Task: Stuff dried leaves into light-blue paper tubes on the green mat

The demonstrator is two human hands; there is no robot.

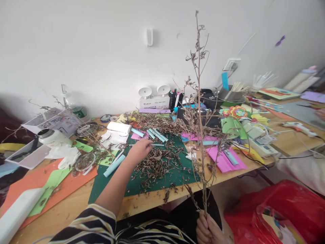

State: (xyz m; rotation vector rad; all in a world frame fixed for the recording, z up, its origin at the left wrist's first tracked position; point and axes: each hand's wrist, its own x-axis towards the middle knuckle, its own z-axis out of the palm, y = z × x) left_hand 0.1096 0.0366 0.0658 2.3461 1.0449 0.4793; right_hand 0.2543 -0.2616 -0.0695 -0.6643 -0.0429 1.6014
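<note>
My right hand (209, 227) grips the bottom of a tall dried plant branch (199, 101) and holds it upright in front of the table edge. Withered leaves cling along its stem. My left hand (142, 149) reaches over the green cutting mat (162, 184) with curled fingers; a thin pale stick (157, 145) shows beside the fingertips, but what they hold is hidden. Below that hand lies a heap of crumbled dry leaves (154, 164). Light-blue paper rolls (157, 135) lie just beyond it, and another blue roll (114, 166) is left of my forearm.
More dried plant matter (157, 122) lies along the back. At left are a white jar (54, 138), a white tray (19, 157) and orange paper (27, 203). A glue gun (301, 128), paper flowers (238, 112) and power strip (264, 149) occupy the right. A red bag (286, 203) stands below.
</note>
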